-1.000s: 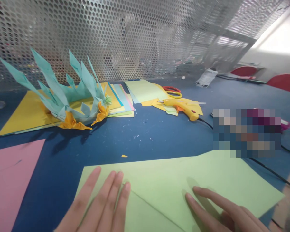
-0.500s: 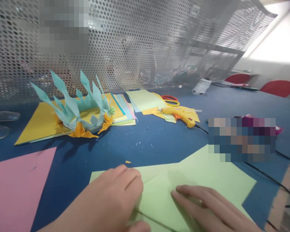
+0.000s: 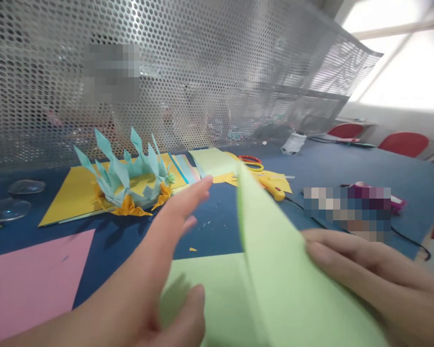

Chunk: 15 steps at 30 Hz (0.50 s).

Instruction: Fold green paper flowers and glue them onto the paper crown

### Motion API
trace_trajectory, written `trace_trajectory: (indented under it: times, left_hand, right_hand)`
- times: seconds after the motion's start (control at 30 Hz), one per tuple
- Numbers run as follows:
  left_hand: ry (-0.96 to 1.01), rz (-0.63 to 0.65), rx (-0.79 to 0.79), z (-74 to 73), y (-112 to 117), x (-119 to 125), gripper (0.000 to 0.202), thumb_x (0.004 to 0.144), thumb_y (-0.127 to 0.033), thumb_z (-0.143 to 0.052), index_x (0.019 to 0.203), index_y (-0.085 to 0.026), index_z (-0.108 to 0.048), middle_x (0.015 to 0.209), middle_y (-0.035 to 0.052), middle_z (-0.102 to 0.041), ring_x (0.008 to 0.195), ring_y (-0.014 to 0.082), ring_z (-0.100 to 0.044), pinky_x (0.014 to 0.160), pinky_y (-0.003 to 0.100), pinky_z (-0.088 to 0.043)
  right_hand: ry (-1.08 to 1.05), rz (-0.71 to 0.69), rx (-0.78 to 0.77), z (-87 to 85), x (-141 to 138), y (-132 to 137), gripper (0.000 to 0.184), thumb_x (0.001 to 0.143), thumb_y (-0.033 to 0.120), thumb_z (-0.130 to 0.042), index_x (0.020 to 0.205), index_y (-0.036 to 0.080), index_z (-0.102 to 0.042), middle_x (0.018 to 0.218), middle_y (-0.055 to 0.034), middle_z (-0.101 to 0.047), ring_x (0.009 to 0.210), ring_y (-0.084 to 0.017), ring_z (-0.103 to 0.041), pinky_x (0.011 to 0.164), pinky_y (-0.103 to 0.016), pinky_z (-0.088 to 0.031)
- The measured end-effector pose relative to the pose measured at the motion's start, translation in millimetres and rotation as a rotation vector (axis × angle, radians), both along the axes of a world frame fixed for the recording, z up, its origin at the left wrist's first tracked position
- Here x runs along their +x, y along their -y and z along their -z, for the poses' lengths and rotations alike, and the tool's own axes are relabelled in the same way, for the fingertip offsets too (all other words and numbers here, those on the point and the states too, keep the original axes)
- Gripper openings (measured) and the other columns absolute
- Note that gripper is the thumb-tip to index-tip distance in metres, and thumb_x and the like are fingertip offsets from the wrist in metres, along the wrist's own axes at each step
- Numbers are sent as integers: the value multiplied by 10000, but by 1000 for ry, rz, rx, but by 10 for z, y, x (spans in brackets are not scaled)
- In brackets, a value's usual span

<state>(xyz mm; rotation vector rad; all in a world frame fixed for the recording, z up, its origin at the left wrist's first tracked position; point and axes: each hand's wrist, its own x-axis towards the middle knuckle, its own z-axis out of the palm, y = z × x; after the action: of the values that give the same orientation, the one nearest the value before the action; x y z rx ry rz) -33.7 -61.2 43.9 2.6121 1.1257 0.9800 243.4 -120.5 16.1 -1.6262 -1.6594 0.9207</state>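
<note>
A folded light green paper sheet (image 3: 278, 255) stands raised and tilted above the table. My right hand (image 3: 372, 274) pinches its right edge between thumb and fingers. Another flat part of light green paper (image 3: 217, 289) lies beneath it; whether the two are joined I cannot tell. To the left, my left hand (image 3: 166, 260) hovers over the flat paper with fingers stretched and thumb apart, holding nothing. Beyond it sits a turquoise folded-paper crown (image 3: 119, 178) with orange paper pieces (image 3: 130, 207) along its base.
Yellow paper (image 3: 65, 193) lies under the crown, pink paper (image 3: 29, 284) at left, and clear lenses (image 3: 9, 209) behind it. A yellow glue gun (image 3: 274, 189), scissors (image 3: 253, 164) and a white mask (image 3: 294, 143) lie farther back. A perforated metal screen (image 3: 188, 62) borders the table (image 3: 217, 221).
My right hand has lifted the green paper off the table and tilted it up. My left hand has come off the paper and opened. The view has shifted slightly.
</note>
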Motion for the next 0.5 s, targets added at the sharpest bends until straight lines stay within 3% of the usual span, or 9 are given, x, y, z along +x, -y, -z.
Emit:
trace_trajectory:
  times: [0.03,0.1,0.17,0.27,0.33,0.4,0.47,0.5]
  left_hand:
    - [-36,27,103,4,9,29,681,879,-237,-415,1512,-280,-167,1569,80,-274,1374,313,-367,960,424,-507]
    - [-194,142,249,76,41,91,628,856,-162,-458,1451,-310,-325,1590,71,-202,1430,333,-212,1067,529,-368]
    - [-307,283,311,249,89,150,507,896,-128,-432,1382,-273,-437,1512,75,-392,1441,249,-209,1124,520,-259]
    - [-289,434,350,607,154,222,507,924,-52,-370,1344,-315,-479,1426,-53,-518,1409,137,-301,1163,441,-169]
    - [-282,477,299,787,167,248,414,932,-72,-390,1261,-247,-570,1358,-69,-585,1345,127,-411,1164,357,-207]
    - [-238,500,162,849,149,249,323,952,-156,-418,1186,-230,-628,1235,-27,-683,1221,133,-550,1125,285,-309]
    - [-190,539,6,807,123,234,272,961,-279,-449,1112,-320,-671,1138,-29,-731,1115,150,-632,1041,259,-417]
    - [-157,515,-70,763,117,225,257,958,-332,-457,1064,-348,-691,1084,-34,-750,1056,149,-664,979,234,-462]
  right_hand:
    - [-198,11,-159,-73,-87,-114,428,919,563,-438,1156,282,-657,802,-48,-747,606,-187,-699,504,-263,-546]
    - [-429,21,-363,-171,-276,-310,469,782,601,-629,1081,242,-678,740,-25,-725,571,-165,-665,508,-247,-520]
    - [-479,29,-424,-165,-427,-414,441,763,580,-659,1011,217,-680,690,-1,-699,546,-131,-621,509,-220,-487]
    - [-286,-45,-307,-27,-530,-402,352,875,497,-550,1019,197,-663,681,8,-672,581,-128,-605,532,-216,-481]
    - [-125,-83,-190,56,-531,-338,333,919,430,-483,1091,189,-636,715,-12,-678,642,-155,-640,593,-247,-524]
    - [-2,-120,-22,89,-485,-270,320,924,373,-473,1161,208,-611,929,-67,-709,833,-192,-682,734,-299,-563]
    - [93,-194,173,85,-385,-203,291,915,343,-510,1171,264,-621,1216,-85,-645,1151,-225,-596,955,-362,-499]
    - [97,-227,239,81,-314,-166,274,922,350,-503,1160,301,-630,1262,-67,-626,1221,-227,-552,988,-368,-479]
